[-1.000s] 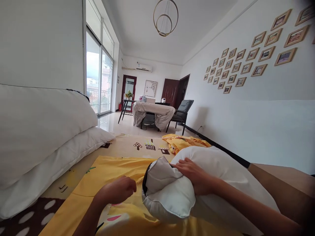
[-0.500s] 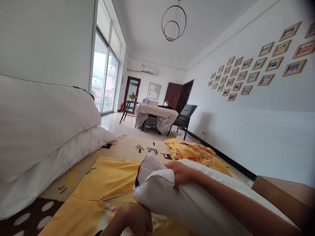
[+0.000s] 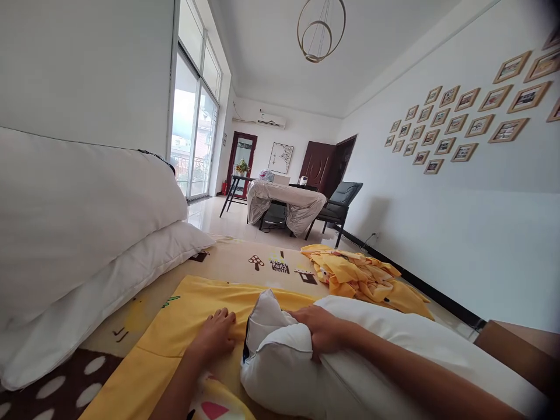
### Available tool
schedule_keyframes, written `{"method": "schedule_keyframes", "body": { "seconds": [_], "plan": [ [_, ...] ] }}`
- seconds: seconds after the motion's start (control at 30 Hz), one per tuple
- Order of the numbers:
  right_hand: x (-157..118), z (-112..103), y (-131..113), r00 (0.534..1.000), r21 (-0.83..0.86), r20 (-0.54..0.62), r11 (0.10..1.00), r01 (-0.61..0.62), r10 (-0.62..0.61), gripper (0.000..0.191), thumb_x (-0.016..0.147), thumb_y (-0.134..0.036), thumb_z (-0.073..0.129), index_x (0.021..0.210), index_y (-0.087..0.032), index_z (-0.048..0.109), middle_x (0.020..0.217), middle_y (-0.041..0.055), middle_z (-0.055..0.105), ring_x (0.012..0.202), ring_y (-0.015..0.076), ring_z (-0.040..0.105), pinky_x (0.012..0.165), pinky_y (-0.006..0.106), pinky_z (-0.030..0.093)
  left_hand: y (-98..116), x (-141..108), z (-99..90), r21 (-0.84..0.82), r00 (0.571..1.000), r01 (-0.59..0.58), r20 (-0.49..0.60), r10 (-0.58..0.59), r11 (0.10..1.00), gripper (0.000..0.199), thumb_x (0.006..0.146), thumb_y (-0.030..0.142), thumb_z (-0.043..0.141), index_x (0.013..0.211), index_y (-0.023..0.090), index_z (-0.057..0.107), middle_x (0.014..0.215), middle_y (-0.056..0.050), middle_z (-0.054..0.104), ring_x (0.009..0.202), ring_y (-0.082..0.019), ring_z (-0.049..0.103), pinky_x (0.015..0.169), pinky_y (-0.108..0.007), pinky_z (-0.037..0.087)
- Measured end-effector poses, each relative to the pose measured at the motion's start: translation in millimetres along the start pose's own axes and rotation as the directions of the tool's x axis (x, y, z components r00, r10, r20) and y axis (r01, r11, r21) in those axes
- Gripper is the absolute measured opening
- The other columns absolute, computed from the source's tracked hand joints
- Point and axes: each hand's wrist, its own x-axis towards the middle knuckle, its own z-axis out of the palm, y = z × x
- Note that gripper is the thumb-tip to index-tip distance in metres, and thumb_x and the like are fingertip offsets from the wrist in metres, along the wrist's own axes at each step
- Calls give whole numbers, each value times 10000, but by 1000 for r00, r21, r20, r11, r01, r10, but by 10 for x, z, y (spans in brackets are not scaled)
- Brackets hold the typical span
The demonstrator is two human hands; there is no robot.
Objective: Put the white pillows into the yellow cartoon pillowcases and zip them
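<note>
My right hand [image 3: 315, 328] grips the folded-in end of a white pillow [image 3: 280, 364], with the fingers pressed into the fabric. Dark trim shows along the pillow's end. To the left, my left hand [image 3: 217, 333] rests on a yellow printed cloth cover [image 3: 161, 326], its fingers slightly bent and apart, with nothing visible in them. This cover lies spread out beside the pillow's end and partly beneath it. Near my left forearm, a pale part of the cover shows a pink print.
Two white pillows [image 3: 87, 210] are stacked at the left. A crumpled yellow cloth [image 3: 363, 274] lies beyond the held pillow on the patterned blanket [image 3: 236, 251]. A cardboard box [image 3: 520, 356] stands at the right. Farther back are a covered table [image 3: 289, 192] and a black chair [image 3: 336, 204].
My left hand has come up and forward from the bottom edge onto the yellow cover. My right hand keeps its grip on the pillow. The view has shifted slightly left.
</note>
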Motion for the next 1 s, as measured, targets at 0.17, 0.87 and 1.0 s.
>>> {"method": "schedule_keyframes", "body": {
  "seconds": [0.17,0.87,1.0],
  "plan": [
    [122,-250,-55,953,90,283,986,-137,107,403,467,-258,710,863,-213,651,784,-40,628,735,183,575,591,246,408,-19,68,26,55,994,-11,-107,17,998,278,758,102,424,954,197,596,1062,-75,613,1021,-208,559,856,-318,415],
    [733,-324,-588,696,-192,686,975,-109,213,329,372,-197,745,662,-186,591,617,-59,508,683,185,543,568,264,419,424,130,-175,-120,907,185,-360,-216,975,205,799,217,445,856,159,633,914,-99,651,911,-240,595,756,-343,416],
    [872,-338,-590,657,-204,715,970,-132,239,341,368,-239,750,665,-177,595,635,-51,533,698,200,557,565,274,428,458,128,-233,-146,912,145,-364,-189,979,155,777,249,486,801,181,623,864,-61,654,847,-213,599,707,-314,414]
  ]
}}
